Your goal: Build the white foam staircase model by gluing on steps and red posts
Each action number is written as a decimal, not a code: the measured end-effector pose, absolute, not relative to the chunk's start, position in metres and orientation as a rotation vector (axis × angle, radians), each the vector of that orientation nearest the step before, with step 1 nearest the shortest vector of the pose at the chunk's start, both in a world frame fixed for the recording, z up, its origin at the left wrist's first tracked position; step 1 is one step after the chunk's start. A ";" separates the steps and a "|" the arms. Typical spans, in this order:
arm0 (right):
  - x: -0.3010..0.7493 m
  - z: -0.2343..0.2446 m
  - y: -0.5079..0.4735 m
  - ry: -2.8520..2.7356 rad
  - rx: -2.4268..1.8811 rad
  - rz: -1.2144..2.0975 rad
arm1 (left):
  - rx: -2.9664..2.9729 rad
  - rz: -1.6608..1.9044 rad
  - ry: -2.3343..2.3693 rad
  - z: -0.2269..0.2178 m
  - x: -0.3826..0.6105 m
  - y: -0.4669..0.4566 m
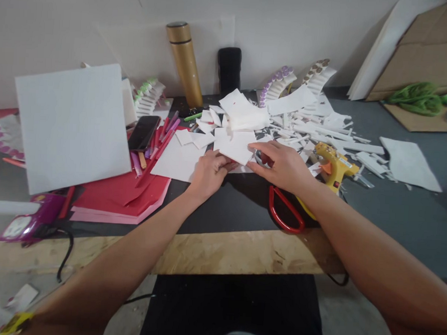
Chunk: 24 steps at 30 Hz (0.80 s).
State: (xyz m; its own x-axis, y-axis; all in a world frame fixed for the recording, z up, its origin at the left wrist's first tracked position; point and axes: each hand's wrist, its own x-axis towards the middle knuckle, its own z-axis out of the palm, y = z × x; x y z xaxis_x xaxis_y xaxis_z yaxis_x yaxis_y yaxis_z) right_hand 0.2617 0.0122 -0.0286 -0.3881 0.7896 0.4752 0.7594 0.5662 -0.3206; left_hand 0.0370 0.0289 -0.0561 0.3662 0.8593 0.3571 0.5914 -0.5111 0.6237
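A small flat piece of white foam board (235,145) is held between my two hands over the dark table. My left hand (209,174) is closed on its lower left edge, fingers curled and partly hidden. At the right edge, the thumb and fingers of my right hand (283,164) pinch the piece. Red-handled scissors (286,213) lie just below my right hand, their blades hidden. A yellow glue gun (334,166) rests beside my right wrist, which covers part of it. Behind the piece is a heap of white scraps and strips (304,124).
A large white board (73,127) stands at left above red and pink sheets (120,202). Nearby are a phone (144,132), coloured sticks and a purple tool (31,220). A gold flask (186,65) stands at the back. Cardboard (432,53) leans at right.
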 end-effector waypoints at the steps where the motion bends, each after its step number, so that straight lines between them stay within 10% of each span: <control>1: 0.262 -0.029 0.013 -2.208 -1.227 0.062 | 2.249 0.933 1.258 -0.056 0.036 0.029; 24: 0.263 -0.037 0.014 -2.238 -1.036 -0.133 | 2.286 0.895 1.171 -0.057 0.034 0.033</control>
State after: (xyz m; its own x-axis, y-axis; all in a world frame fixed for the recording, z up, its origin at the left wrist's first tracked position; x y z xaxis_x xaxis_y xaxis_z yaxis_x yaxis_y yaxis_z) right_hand 0.2632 0.0140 -0.0366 -0.4692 0.6443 0.6039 0.7112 0.6811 -0.1741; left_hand 0.0338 0.0333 -0.0574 0.4383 0.8268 0.3526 0.5575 -0.5578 0.6149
